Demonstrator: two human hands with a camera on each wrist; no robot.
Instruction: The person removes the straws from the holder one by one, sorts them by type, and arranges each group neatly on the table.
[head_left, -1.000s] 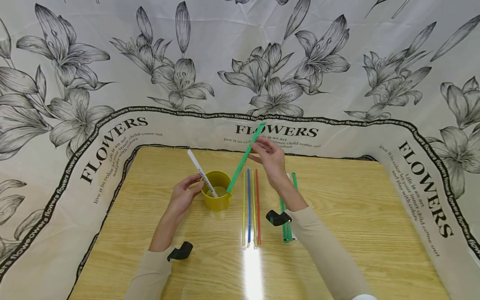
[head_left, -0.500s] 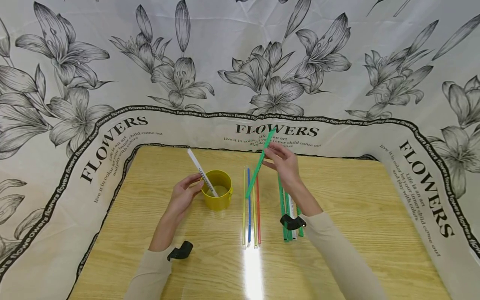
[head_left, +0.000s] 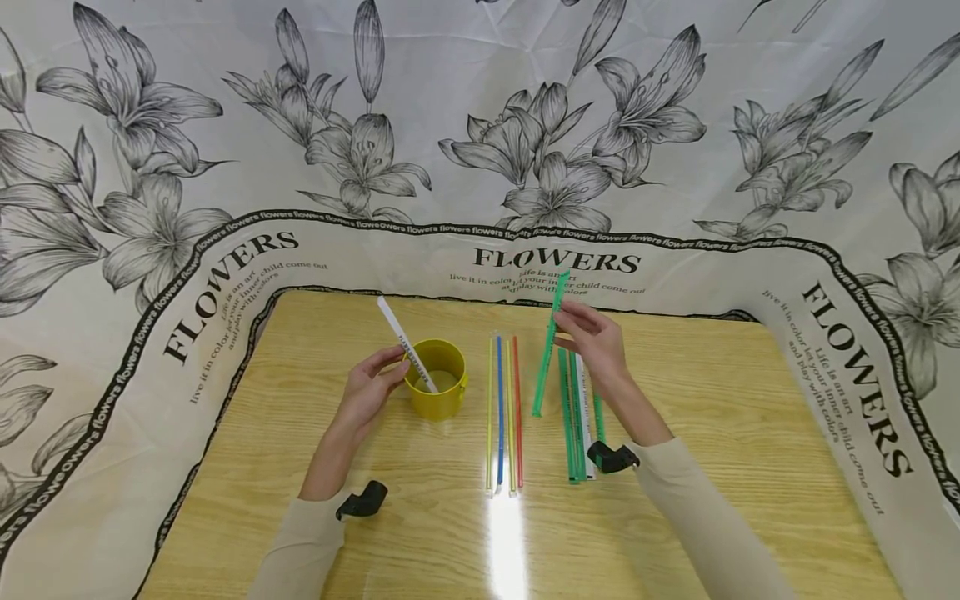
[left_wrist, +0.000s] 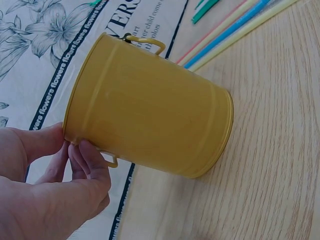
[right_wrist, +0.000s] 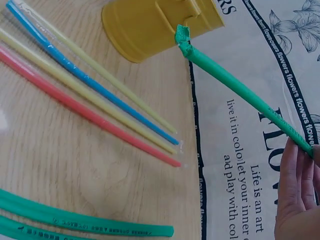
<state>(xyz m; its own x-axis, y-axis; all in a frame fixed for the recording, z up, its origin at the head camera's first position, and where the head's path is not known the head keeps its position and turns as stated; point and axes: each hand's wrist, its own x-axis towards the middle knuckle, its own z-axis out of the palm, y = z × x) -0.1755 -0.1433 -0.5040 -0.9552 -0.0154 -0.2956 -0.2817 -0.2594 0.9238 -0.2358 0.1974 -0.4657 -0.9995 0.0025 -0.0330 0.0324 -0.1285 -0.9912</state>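
Note:
My left hand [head_left: 367, 387] pinches the rim of a yellow metal bucket [head_left: 437, 407] with small side handles; the left wrist view shows the thumb and fingers on either side of that rim. A white paper-wrapped straw [head_left: 395, 325] leans inside the bucket and sticks out to the upper left. Between the fingertips of my right hand [head_left: 596, 342] is a green paper-wrapped straw [head_left: 547, 358], tilted, its lower end between the row of coloured straws and the green bunch. In the right wrist view, the crimped wrapper end of that green straw [right_wrist: 240, 92] points towards the bucket.
Clear-wrapped straws lie side by side in the middle: a blue straw [head_left: 500, 408], a red straw [head_left: 517, 408] and two yellow ones. Right of them lie several green straws [head_left: 570, 433] with a white straw [head_left: 587, 442]. A flower-printed cloth [head_left: 390, 258] borders the wooden table [head_left: 420, 517].
My right hand has carried the green straw rightward, from the bucket's rim across the coloured straws to beside the green bunch. The left hand and bucket have stayed in place.

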